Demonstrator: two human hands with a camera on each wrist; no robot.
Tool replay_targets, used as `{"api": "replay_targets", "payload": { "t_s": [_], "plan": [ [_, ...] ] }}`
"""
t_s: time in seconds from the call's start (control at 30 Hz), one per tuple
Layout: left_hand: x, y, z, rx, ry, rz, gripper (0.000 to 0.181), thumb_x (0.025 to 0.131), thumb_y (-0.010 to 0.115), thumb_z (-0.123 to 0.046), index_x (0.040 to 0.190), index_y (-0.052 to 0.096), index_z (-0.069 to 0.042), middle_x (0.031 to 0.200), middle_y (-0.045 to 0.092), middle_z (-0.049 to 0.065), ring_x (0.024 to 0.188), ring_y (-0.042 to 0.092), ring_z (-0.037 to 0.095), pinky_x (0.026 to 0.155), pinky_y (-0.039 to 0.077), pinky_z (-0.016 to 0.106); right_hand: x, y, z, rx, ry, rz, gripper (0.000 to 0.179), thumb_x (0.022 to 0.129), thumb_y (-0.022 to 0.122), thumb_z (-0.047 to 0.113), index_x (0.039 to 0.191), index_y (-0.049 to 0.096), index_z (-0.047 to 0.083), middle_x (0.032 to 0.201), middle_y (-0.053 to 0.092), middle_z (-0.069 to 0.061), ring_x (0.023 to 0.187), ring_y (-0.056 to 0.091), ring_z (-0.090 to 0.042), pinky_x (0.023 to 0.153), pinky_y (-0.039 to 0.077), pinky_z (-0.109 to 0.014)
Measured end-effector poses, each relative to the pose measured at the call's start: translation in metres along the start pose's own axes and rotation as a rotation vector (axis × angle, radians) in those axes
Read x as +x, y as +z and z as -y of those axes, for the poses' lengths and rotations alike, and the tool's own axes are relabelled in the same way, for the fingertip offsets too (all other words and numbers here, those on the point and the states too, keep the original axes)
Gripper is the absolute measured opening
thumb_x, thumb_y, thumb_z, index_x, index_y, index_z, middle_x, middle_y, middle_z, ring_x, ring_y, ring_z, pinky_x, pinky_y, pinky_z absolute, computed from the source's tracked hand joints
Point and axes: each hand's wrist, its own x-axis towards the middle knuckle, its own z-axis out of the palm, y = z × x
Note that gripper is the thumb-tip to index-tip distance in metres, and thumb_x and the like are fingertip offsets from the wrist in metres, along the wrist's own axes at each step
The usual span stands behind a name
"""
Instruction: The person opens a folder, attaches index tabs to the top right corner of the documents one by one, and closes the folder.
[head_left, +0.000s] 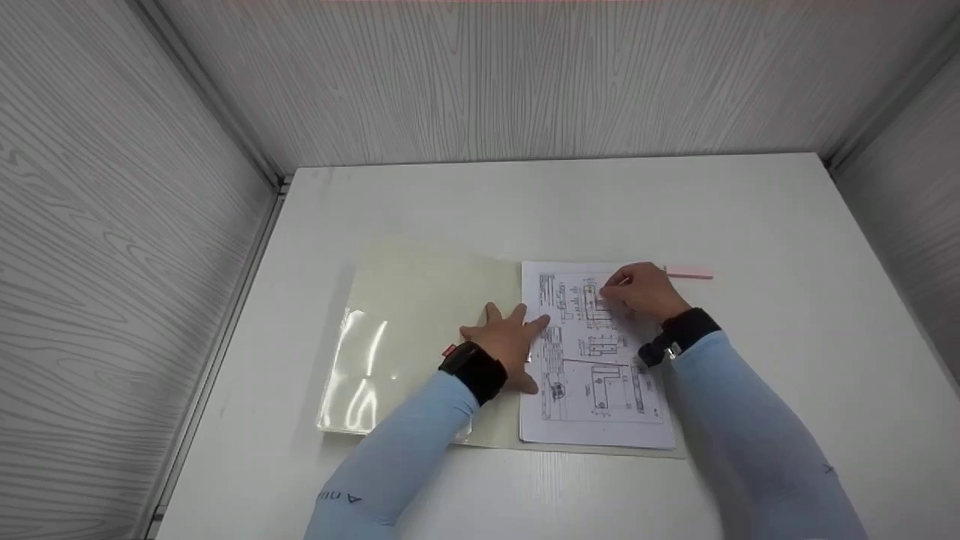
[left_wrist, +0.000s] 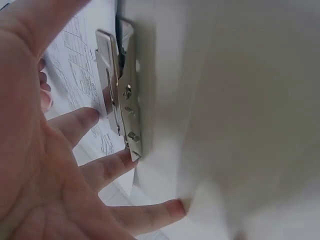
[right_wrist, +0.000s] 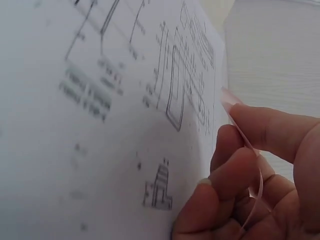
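Observation:
My left hand (head_left: pixel 510 346) lies with fingers spread across the folder's fold and the left edge of the printed drawings (head_left: pixel 574 405). In the left wrist view its fingertips are right at a metal clip (left_wrist: pixel 131 100) that runs along the sheets' edge. Over the upper right part of the drawings, my right hand (head_left: pixel 646 291) has its fingers curled in. It pinches a thin pink paper strip (right_wrist: pixel 260 185), which bends back toward the palm in the right wrist view. The pale, translucent folder (head_left: pixel 420 292) lies spread wide beneath, its glossy cover on the left.
A pink strip (head_left: pixel 694 274) shows just right of my right hand, past the sheets' edge. Everything lies on a white table (head_left: pixel 780 247), with wood-grain panels (head_left: pixel 465 82) behind and at both sides.

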Motion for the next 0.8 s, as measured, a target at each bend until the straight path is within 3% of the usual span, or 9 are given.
{"api": "replay_targets", "payload": {
  "t_s": [0.23, 0.57, 0.8],
  "plan": [
    [0.003, -0.003, -0.002, 0.083, -0.01, 0.005, 0.116, 0.056, 0.083, -0.064, 0.152, 0.026, -0.033, 0.158, 0.022, 0.002, 0.128, 0.034, 0.051, 0.072, 0.046, 0.071, 0.006, -0.016, -0.009, -0.029, 0.057, -0.069, 0.027, 0.088, 0.068, 0.031, 0.1, 0.07, 0.006, 0.094, 0.061, -0.011, 0.082, 0.054, -0.026, 0.065, 0.045, -0.032],
    [0.005, -0.007, -0.003, 0.023, 0.0, 0.087, 0.12, 0.054, 0.087, -0.056, 0.153, 0.024, -0.031, 0.161, 0.013, 0.0, 0.139, 0.019, 0.049, 0.078, 0.036, 0.078, 0.016, -0.02, -0.017, 0.021, 0.123, -0.078, 0.026, 0.086, 0.069, 0.026, 0.102, 0.068, 0.005, 0.087, 0.065, -0.01, 0.076, 0.06, -0.023, 0.063, 0.048, -0.029],
    [0.012, -0.006, -0.008, 0.024, -0.01, 0.042, 0.118, 0.051, 0.083, -0.068, 0.15, 0.029, -0.035, 0.156, 0.025, 0.0, 0.128, 0.033, 0.042, 0.077, 0.039, 0.076, 0.02, -0.017, -0.015, 0.016, 0.103, -0.072, 0.026, 0.087, 0.069, 0.026, 0.102, 0.068, 0.004, 0.089, 0.065, -0.011, 0.078, 0.06, -0.023, 0.065, 0.048, -0.03]
  ]
}}
